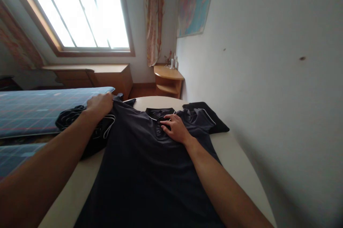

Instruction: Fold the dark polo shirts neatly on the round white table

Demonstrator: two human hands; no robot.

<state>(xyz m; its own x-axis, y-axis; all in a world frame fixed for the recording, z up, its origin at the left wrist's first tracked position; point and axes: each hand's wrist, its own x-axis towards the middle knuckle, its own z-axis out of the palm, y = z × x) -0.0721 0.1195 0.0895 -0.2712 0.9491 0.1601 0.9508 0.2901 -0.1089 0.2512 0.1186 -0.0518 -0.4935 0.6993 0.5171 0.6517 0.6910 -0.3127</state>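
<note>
A dark polo shirt (150,163) with thin white trim lies spread over the pale rounded table (241,163), its collar at the far side. At its left shoulder, my left hand (100,105) grips the fabric with closed fingers. My right hand (175,128) rests on the shirt near the collar and button placket, its fingers somewhat apart and slightly bent. Beside my left forearm is a crumpled dark garment with light stripes (69,117). A folded black garment (218,124) sits beyond the shirt's right sleeve.
Blue checked padding (53,108) borders the table on the left. A white wall (268,89) stands close on the right. Behind are a wooden desk (112,69), a corner shelf (167,72) with small items, and a bright window (80,10).
</note>
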